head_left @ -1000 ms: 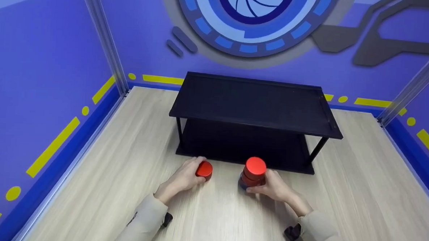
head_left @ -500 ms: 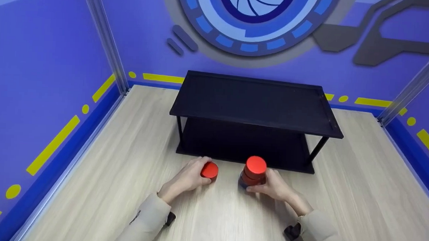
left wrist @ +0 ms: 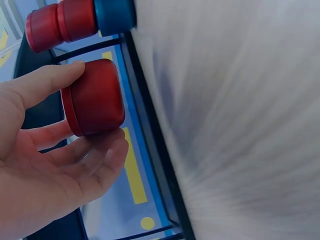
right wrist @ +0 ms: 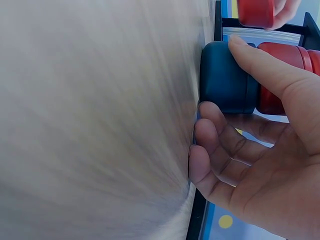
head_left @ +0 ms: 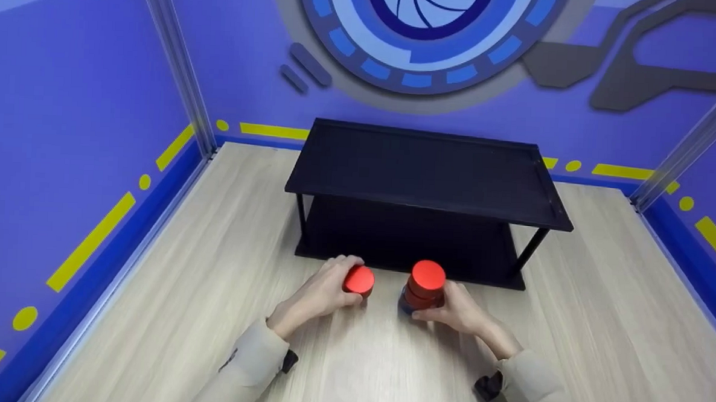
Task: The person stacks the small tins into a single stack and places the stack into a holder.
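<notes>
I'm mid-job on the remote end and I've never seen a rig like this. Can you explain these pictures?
There is no machine here, just a person's two bare hands. The wide view comes from a camera on the head, looking forward and down; the two close-ups come from cameras on each wrist, so the table looks turned sideways. On it stand a black two-level shelf and, in front, a stack: a blue canister with two red canisters above it. The right hand grips the blue canister; the left hand holds a third red canister above the table.
</notes>
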### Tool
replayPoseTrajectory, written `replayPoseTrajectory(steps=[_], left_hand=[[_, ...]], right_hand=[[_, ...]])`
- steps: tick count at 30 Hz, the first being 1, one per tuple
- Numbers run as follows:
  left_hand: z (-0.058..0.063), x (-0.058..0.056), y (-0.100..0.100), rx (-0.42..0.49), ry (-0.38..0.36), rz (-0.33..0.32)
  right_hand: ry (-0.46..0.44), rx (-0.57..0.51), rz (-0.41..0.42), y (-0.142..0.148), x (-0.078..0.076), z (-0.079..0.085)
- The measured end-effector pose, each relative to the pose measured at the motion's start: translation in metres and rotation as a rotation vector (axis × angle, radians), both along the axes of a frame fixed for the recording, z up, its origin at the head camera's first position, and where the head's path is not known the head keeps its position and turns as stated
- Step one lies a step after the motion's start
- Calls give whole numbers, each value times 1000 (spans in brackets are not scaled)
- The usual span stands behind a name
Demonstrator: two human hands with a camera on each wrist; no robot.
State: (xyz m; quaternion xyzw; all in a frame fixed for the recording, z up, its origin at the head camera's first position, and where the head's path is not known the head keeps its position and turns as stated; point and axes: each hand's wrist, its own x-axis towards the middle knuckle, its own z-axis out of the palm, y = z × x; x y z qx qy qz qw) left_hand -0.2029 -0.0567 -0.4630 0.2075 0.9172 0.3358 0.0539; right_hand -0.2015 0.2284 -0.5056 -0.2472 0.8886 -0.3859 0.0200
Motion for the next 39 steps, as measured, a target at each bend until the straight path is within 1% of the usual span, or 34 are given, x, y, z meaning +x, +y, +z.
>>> replayPoseTrajectory(steps=[6,9,14,21,24,25,30,35,39], left_hand=[[8,1,5,5,55,-18],[12,0,8,6,88,-24],[19,0,16,1,108,-35],[26,-1,28,18,165,-63],[29,-1,33,32,174,-76],[30,-1,35,35,167,-78],[35,0,42,30,168,-90],[38,0,48,42,175,-107],[39,0,50,51,178,-105]], right_hand=[[-31,1,-4,0,-1,0],[-29,-3,-1,1,-1,1],[-26,-16,1,1,-1,0],[-23,-5,-4,1,-1,0],[-21,5,-11,1,0,0],[-21,8,-12,1,0,1],[-16,14,-19,1,0,0],[-13,-8,-27,1,1,0],[-3,-29,-20,1,1,-1]])
